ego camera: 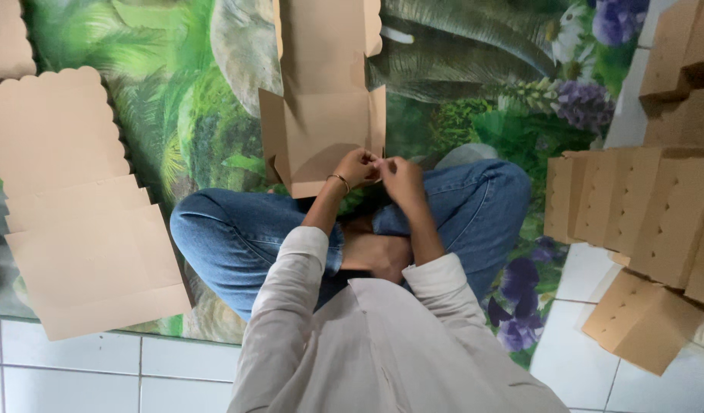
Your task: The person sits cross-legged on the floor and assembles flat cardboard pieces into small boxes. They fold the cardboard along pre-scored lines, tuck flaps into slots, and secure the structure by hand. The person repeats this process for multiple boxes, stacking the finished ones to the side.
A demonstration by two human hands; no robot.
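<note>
Over crossed legs in blue jeans [237, 237], pinched the near edge of a half-folded brown cardboard box [325, 130] with left hand [357, 168] and right hand [400, 177], both closed tight, likely to fold a flap. Beside, flat brown cardboard sheets [76, 222] stacked within reach.

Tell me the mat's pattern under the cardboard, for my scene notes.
Green jungle leaves with purple flowers on the mat, clearest in the head view.

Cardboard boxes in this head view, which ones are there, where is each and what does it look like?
Half-folded brown cardboard box: centre, on the leafy mat; left hand and right hand pinch its near edge.
Flat brown scalloped-edge cardboard blanks: stacked at left.
Folded brown boxes with small holes: rows at right.
No labels, screens.
</note>
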